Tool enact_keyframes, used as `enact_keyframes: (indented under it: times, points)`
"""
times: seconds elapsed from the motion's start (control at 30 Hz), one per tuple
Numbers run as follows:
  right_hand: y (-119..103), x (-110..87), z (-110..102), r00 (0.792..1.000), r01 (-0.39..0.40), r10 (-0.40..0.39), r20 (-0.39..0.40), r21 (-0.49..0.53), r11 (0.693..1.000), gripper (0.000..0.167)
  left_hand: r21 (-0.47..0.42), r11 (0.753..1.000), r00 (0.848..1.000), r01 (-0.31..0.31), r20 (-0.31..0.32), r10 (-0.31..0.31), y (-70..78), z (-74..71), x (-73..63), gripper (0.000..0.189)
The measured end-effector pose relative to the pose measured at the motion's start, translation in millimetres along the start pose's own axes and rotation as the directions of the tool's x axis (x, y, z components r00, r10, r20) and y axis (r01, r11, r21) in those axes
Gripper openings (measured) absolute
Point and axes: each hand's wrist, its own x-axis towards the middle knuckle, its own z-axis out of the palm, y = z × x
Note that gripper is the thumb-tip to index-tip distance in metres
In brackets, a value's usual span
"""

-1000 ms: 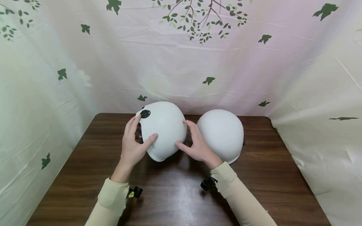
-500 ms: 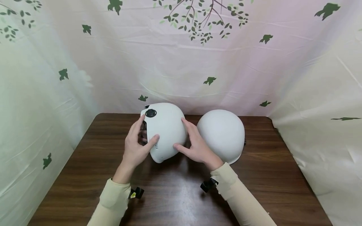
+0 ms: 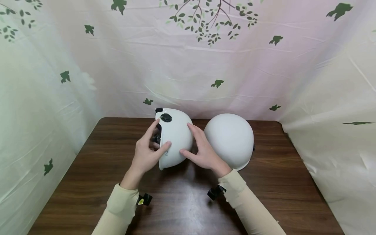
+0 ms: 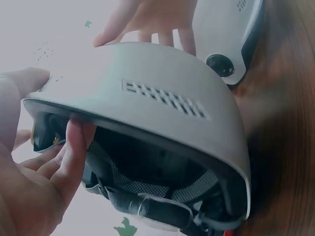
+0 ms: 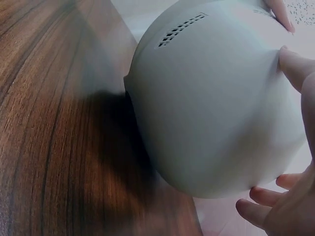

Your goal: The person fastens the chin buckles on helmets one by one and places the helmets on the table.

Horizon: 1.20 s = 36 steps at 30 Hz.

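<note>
A white helmet [image 3: 177, 137] is tipped on its side in the head view, its opening facing left. It has a round black knob [image 3: 166, 117] and a patch of small vent holes. My left hand [image 3: 147, 155] grips its rim, thumb on the outer shell and some fingers inside the opening. On the crown, my right hand [image 3: 204, 151] holds the dome between its thumb and spread fingertips. Dark lining and a chin strap [image 4: 152, 209] show inside in the left wrist view. Whether the shell touches the table is unclear.
A second white helmet [image 3: 230, 140] sits dome up just right of my right hand, on the brown wooden table [image 3: 282, 182]. Behind and beside the table hang pale curtains [image 3: 182, 65] with green leaf and bird prints.
The held helmet has turned so its rim stands more upright and its knob has shifted right. My left hand has moved right with the rim; my right hand has barely moved.
</note>
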Motion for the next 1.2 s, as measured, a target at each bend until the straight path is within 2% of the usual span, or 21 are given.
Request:
enact_keyframes:
  times: [0.2,0.47,0.6,0.83,0.97,1.2]
  points:
    - [-4,-1.5,-2,0.999,-0.038,0.038,-0.022,-0.013,0.999,0.096,0.005,0.999,0.999,-0.035,0.021,0.035,-0.3,2.9,-1.9,0.082]
    - [-8,0.3,-3,0.994,0.027,-0.033,-0.101,-0.053,0.998,0.093,-0.005,1.000,1.000,-0.003,0.031,0.003,3.5,3.1,-4.1,0.084]
    - [-9,1.1,-4,0.992,0.054,-0.062,-0.112,-0.072,0.996,0.092,-0.016,1.000,1.000,-0.003,0.030,0.004,3.8,2.6,-5.5,0.084]
    - [-10,-1.4,-6,0.996,0.002,-0.007,-0.087,-0.065,0.998,0.093,-0.048,0.998,0.998,-0.043,0.045,0.045,3.0,2.3,-7.0,0.083]
    - [-9,-3.3,-6,0.996,-0.042,0.038,-0.083,-0.043,0.998,0.093,-0.061,0.996,0.997,-0.068,0.030,0.070,1.5,-0.8,-5.9,0.079]
    - [-8,-3.3,-8,0.991,-0.031,0.028,-0.128,-0.019,0.999,0.089,-0.035,0.998,0.999,-0.043,-0.022,0.042,-3.9,-9.6,-5.1,0.075]
